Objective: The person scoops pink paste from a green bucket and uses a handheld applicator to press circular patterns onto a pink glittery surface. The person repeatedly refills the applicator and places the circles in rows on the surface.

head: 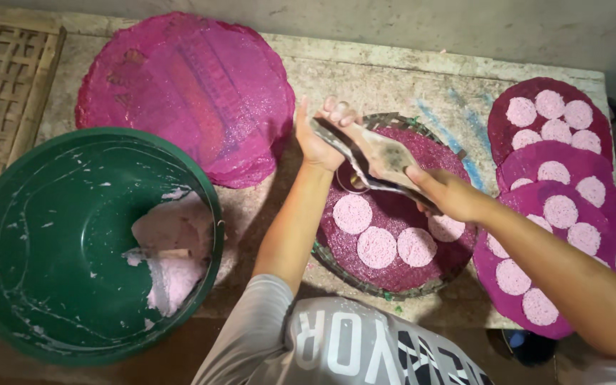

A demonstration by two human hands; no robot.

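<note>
Scraping batter onto the mat, disc by disc

Nearest the camera, the green basin [73, 235] sits tilted at the table's front edge, a heap of pale pink batter [176, 257] left against its right wall. Just beyond and to the right, a dark pink mat [393, 264] lies on a round tray [336, 274], with four pink discs [377, 246] laid in an arc along its near side. Above the tray's far half, the right hand [458, 199] is clamped around the handle end of a flat scraper [379, 153], while the left hand [319, 139] pinches the blade's other end, fingers curled over its edge. A small ring mould [352, 178] seems to sit under the blade, partly hidden.

To do this well, I judge the blade should stay level on the mould rim, drawn in one steady stroke, so each disc matches its neighbours and stays clear of them.

Farther right, filled mats [547, 178] overlap in a stack; at the far left lies a bare pink sheet [187, 93] beside a woven rack [1, 100].
</note>
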